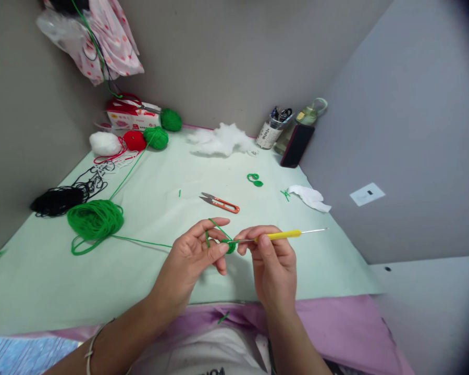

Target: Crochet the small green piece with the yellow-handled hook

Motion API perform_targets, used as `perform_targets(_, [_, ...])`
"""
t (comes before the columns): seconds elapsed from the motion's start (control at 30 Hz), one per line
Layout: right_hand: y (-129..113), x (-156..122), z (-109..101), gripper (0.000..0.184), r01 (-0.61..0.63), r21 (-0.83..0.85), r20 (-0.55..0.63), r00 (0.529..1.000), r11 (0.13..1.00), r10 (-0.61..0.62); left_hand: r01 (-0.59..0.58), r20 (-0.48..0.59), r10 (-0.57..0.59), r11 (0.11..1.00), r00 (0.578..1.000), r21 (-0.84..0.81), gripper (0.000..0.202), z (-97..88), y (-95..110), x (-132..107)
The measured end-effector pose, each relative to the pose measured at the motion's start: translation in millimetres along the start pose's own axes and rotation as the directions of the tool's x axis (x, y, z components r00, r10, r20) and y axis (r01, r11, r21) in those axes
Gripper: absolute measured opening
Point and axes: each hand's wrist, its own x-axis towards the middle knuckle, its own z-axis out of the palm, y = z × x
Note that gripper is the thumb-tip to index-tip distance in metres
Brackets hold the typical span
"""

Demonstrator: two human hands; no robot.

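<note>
My left hand [198,245] pinches a small piece of green crochet work [230,246] between thumb and fingers, with green yarn looped over its raised index finger. From that hand the strand runs left to a loose green yarn skein [96,221] on the table. In my right hand [272,252] is a crochet hook with a yellow handle [281,235], gripped like a pencil. One metal tip of the hook meets the crochet work; the other points right, free. Just beyond my hands lie orange thread snips [221,203].
Black yarn [58,200], a white yarn ball [105,143], a red yarn ball [134,140] and green balls [156,138] sit left. White stuffing [222,139] lies at the back. A pen cup [269,134], phone [297,145], bottle [307,114] and white cloth scrap [309,198] are right.
</note>
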Motion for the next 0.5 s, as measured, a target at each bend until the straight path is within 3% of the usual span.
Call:
perform_targets(0.13, [-4.3, -5.5, -2.7, 0.021, 0.090, -0.182, 0.031, 0.996, 0.979, -0.086, 0.000, -0.025, 0.000, 1.000, 1.000, 0.008, 0.034, 0.0, 1.6, -1.7])
perform_targets(0.27, [-6.5, -11.6, -3.7, 0.025, 0.242, -0.366, 0.098, 0.970, 0.899, -0.221, -0.012, -0.052, 0.013, 1.000, 0.999, 0.029, 0.031, 1.9, 3.4, -1.8])
perform_targets(0.37, [-5.7, -15.0, -4.0, 0.030, 0.418, -0.479, 0.233, 0.908, 0.772, -0.348, -0.034, -0.078, 0.038, 0.998, 0.996, 0.056, 0.032, 4.9, 3.5, -1.9])
perform_targets(0.5, [0.1, -18.9, -4.5, 0.040, 0.581, -0.624, 0.406, 0.812, 0.522, -0.419, -0.051, -0.137, 0.058, 0.997, 0.989, 0.051, 0.048, 10.2, 2.4, -3.3])
